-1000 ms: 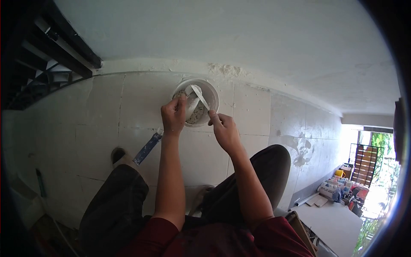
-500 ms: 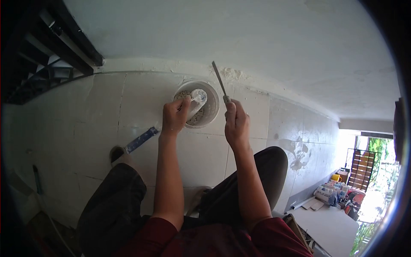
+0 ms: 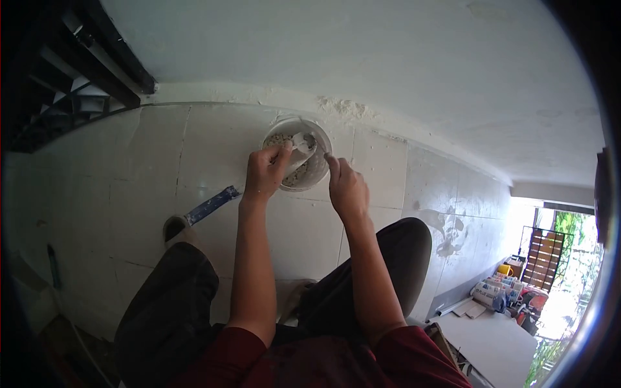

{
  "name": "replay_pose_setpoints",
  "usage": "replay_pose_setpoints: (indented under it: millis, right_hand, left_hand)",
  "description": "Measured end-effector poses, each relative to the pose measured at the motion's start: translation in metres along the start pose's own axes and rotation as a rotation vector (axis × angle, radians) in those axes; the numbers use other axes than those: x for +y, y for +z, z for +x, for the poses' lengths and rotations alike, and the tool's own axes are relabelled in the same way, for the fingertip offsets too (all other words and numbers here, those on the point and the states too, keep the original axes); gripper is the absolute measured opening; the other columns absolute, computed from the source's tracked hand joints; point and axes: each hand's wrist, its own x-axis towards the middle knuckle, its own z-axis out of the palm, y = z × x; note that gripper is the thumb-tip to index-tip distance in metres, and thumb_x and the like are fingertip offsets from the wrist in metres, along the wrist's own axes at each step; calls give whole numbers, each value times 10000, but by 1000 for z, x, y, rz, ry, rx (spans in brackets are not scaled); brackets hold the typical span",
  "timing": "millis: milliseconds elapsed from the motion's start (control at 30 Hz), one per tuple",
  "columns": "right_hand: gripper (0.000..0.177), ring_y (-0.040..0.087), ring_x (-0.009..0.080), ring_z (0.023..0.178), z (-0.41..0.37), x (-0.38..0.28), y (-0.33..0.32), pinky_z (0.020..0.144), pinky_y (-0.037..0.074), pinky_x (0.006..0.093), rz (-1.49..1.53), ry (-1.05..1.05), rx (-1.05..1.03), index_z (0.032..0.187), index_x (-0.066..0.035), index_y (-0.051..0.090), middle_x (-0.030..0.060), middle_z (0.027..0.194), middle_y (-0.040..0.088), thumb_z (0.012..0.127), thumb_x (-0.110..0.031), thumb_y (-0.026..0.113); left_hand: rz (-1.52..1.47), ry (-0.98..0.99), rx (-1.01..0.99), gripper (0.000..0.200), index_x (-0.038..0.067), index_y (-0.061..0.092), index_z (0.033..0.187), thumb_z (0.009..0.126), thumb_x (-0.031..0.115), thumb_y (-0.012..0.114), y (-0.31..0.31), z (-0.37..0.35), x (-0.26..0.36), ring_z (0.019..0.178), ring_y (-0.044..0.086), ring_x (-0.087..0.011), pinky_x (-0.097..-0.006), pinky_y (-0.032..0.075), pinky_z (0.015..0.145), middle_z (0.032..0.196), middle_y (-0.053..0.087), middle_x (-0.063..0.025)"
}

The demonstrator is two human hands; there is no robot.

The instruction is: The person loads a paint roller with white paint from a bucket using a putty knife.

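A round whitish bucket [image 3: 321, 169] stands on the tiled floor by the wall, with crumbly pale material [image 3: 278, 140] inside. My left hand [image 3: 266, 169] is closed on the edge of a whitish, plaster-smeared cup-like container [image 3: 301, 154], tilted over the bucket's mouth. At the bucket's right rim, my right hand [image 3: 347, 187] grips the handle of a thin flat-bladed tool [image 3: 310, 128]. Its blade reaches over the bucket toward the container's mouth, and the handle is mostly hidden by my fingers.
A blue plaster-stained strip-like object [image 3: 212, 205] lies on the floor near my left shoe. Loose white debris [image 3: 346, 107] lies along the wall base. Dark metal railings [image 3: 97, 52] stand upper left. Bags and other items [image 3: 495, 291] sit at the far right.
My right hand has turned and moved slightly left, bringing the blade from upright beside the bucket to over its mouth. My left hand and the container have barely moved.
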Motion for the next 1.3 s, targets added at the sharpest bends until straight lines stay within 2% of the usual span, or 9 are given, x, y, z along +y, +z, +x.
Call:
replay_pose_setpoints:
  millis: [200, 267, 367, 500, 633, 867, 967, 1067, 1300]
  right_hand:
    - [370, 665, 492, 758, -4, -15, -20, 673, 515, 550, 337, -146, 245, 1036, -48, 698, 254, 804, 687, 1087, -346, 484]
    - [397, 667, 493, 761, -6, -11, -10, 681, 512, 577, 435, -190, 306, 985, -55, 684, 262, 801, 691, 1089, -371, 469]
    - [336, 666, 477, 726, -1, -5, 5, 654, 514, 552, -21, 113, 48, 975, -59, 656, 243, 743, 677, 1082, -332, 492]
    - [460, 656, 512, 744, -9, -20, -23, 706, 507, 610, 391, -82, 293, 955, -58, 639, 243, 762, 690, 1099, -428, 406]
    - [426, 660, 502, 785, -4, -3, 7, 714, 501, 601, 82, 114, -47, 965, -48, 622, 262, 809, 689, 1099, -401, 425]
    - [489, 664, 505, 802, -7, -11, -7, 735, 512, 594, 347, -77, 226, 979, -42, 617, 266, 817, 695, 1103, -453, 384]
    - [502, 679, 493, 796, -5, -20, -9, 712, 524, 574, -65, 177, -85, 965, -20, 613, 274, 800, 692, 1097, -457, 405]
    - [540, 686, 497, 808, -10, -32, -23, 721, 528, 586, 212, -4, 192, 959, -17, 614, 290, 796, 689, 1099, -483, 380]
    - [523, 681, 501, 792, 4, -13, -3, 709, 518, 589, -10, 162, -68, 925, -13, 603, 274, 825, 699, 1101, -457, 389]
  left_hand:
    - [61, 33, 27, 518, -53, 570, 740, 1024, 376, 627, 5, 0, 1, 610, 357, -86, -357, 354, 527, 558, 389, -77]
    - [-17, 24, 14, 530, -41, 513, 705, 1035, 356, 631, 3, -1, 5, 621, 344, -67, -319, 313, 528, 588, 355, 18]
    - [-1, 39, -9, 537, -43, 510, 704, 1035, 362, 631, 6, 0, 7, 622, 342, -66, -317, 315, 527, 590, 352, 16]
    - [82, 65, 19, 503, -55, 608, 761, 1021, 376, 629, 10, 0, 7, 586, 390, -98, -355, 378, 527, 554, 439, -100]
    - [54, 29, -18, 489, -55, 616, 762, 1020, 360, 624, 10, 2, 8, 581, 400, -99, -360, 384, 527, 554, 462, -116]
    - [25, 1, -24, 482, -57, 629, 778, 1015, 362, 628, 6, 5, 2, 566, 413, -115, -373, 391, 526, 558, 488, -131]
    - [37, 68, 0, 481, -51, 641, 773, 1012, 367, 631, 12, 8, 6, 558, 426, -117, -382, 400, 530, 560, 495, -139]
    - [20, 34, -1, 486, -54, 630, 769, 1013, 366, 628, 13, 7, -3, 565, 408, -120, -386, 404, 537, 558, 486, -145]
    - [114, 37, -28, 499, -62, 608, 759, 1018, 364, 625, 8, 11, 11, 571, 390, -121, -388, 391, 538, 555, 452, -143]
